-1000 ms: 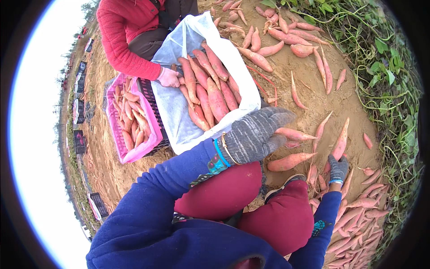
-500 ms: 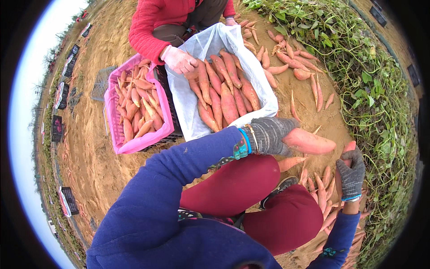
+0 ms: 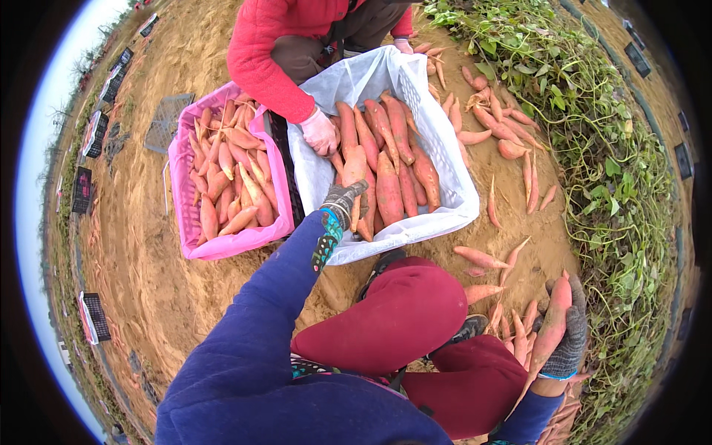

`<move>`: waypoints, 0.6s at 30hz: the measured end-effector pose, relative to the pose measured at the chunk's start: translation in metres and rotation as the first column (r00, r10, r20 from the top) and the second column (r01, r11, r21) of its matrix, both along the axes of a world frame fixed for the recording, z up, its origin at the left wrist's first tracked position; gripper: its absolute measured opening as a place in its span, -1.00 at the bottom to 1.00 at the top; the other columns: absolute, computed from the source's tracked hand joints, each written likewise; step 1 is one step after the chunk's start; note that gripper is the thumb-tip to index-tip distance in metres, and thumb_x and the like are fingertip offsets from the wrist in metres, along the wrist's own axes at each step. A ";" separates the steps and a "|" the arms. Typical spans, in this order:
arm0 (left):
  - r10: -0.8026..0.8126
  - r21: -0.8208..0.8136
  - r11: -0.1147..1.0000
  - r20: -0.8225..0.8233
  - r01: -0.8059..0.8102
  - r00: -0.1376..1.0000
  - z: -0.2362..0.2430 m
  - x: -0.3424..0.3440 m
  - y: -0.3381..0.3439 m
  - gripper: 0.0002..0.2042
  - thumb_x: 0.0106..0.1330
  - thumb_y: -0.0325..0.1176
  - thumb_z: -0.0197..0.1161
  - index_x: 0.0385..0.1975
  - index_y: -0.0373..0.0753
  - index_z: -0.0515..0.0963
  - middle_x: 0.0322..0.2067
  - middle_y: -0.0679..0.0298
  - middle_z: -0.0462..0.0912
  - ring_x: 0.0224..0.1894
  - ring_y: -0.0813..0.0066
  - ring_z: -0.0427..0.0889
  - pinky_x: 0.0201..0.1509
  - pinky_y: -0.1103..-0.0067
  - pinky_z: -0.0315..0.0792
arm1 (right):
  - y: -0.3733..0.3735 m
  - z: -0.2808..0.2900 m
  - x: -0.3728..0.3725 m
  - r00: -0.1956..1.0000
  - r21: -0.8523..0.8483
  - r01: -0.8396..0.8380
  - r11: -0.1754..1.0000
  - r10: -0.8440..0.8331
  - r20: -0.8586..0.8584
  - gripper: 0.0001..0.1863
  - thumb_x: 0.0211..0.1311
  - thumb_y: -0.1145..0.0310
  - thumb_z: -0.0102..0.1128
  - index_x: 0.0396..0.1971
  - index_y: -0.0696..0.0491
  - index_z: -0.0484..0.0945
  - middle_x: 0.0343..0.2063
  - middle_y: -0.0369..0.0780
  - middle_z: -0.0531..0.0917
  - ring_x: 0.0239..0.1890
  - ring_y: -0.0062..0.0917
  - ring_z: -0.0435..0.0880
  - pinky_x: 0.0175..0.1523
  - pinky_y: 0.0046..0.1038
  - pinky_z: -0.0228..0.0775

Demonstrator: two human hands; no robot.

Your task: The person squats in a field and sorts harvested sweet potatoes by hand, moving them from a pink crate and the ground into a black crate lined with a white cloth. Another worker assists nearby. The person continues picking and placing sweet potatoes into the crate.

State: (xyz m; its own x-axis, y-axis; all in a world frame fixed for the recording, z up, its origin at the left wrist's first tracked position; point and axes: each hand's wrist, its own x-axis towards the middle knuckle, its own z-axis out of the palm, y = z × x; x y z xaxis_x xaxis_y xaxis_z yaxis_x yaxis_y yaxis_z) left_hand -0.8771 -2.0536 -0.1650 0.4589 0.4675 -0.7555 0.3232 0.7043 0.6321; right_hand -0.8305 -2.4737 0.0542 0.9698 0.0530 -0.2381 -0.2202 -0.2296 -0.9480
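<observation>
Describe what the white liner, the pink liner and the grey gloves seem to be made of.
White liner: thin matte plastic or nonwoven fabric, perhaps; grid pattern shows through.
Pink liner: probably plastic film, faintly shiny; grid visible through it.
Grey gloves: apparently knitted yarn, matte, speckled; fibre unclear.

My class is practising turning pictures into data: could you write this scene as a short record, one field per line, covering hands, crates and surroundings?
Left hand: grey-gloved, gripping a sweet potato over the white-lined crate
Right hand: grey-gloved, holding another sweet potato
White-lined crate: large sweet potatoes
Pink-lined crate: smaller sweet potatoes, heaped
Co-worker: red jacket; one pink-gloved hand at the white-lined crate
Ground: bare soil, loose sweet potatoes
Right side: leafy vines
</observation>
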 end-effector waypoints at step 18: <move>0.075 0.169 0.984 -0.058 -0.064 0.995 -0.048 0.032 0.031 -0.75 0.10 -0.29 0.40 -0.38 -0.31 0.52 -0.59 0.20 0.54 -0.63 0.33 0.52 -0.53 0.47 0.51 | 0.052 -0.013 0.036 0.956 -0.201 0.244 0.949 -0.270 -0.115 -0.66 0.32 0.07 0.05 -0.25 0.07 0.53 -0.63 -0.45 0.41 -0.65 -0.79 0.27 -0.56 -0.67 0.05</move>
